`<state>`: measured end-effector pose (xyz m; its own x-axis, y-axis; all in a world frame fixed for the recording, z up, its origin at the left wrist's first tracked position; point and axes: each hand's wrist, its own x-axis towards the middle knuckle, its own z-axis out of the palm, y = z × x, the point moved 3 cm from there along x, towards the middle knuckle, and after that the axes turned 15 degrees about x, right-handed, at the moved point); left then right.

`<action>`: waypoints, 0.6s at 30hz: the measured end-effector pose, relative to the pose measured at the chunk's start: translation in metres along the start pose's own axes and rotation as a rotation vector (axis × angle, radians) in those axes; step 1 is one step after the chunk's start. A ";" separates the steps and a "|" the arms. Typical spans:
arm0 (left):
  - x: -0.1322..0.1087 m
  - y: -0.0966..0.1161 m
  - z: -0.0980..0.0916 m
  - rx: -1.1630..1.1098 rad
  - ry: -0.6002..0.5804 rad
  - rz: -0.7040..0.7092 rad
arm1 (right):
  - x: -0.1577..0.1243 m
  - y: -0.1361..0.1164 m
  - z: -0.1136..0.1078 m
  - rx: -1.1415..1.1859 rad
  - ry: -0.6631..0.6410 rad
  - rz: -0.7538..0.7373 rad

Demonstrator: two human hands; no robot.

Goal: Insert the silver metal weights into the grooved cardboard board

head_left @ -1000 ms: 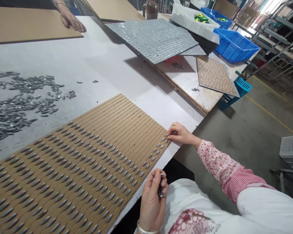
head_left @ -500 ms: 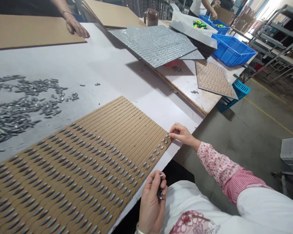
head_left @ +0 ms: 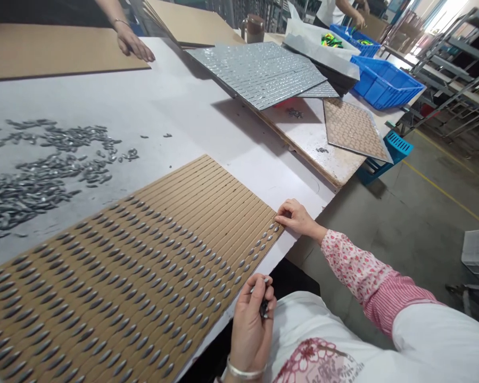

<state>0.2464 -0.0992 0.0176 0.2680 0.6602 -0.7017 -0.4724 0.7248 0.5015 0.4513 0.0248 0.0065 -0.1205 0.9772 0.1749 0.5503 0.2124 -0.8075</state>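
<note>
Grey spindle-shaped pieces (head_left: 264, 307), uncountable, sit gripped in my left hand (head_left: 249, 330), my right hand (head_left: 297, 218) pinching at one grooved board (head_left: 207, 202), on what I can't tell, two blue crates (head_left: 387, 82) beyond.

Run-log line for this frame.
left hand: holding grey spindle-shaped pieces | right hand: at edge of grooved brown board, grip unclear | board: rows partly filled | loose pile: on white tabletop beyond board

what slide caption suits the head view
Right hand at the edge of a grooved board partly filled with grey pieces; left hand holding more.
</note>
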 end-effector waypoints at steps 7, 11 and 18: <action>-0.003 0.000 -0.005 -0.108 0.044 0.023 | -0.024 -0.062 0.014 0.311 -0.190 -0.082; -0.002 -0.002 -0.010 -0.143 0.072 0.042 | -0.046 -0.103 0.044 0.456 -0.514 -0.165; -0.004 0.002 -0.019 -0.172 0.131 0.095 | -0.044 -0.107 0.068 0.381 -0.514 -0.163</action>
<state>0.2282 -0.1044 0.0118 0.1092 0.6843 -0.7210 -0.6293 0.6091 0.4828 0.3416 -0.0405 0.0467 -0.6086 0.7876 0.0965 0.1723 0.2498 -0.9528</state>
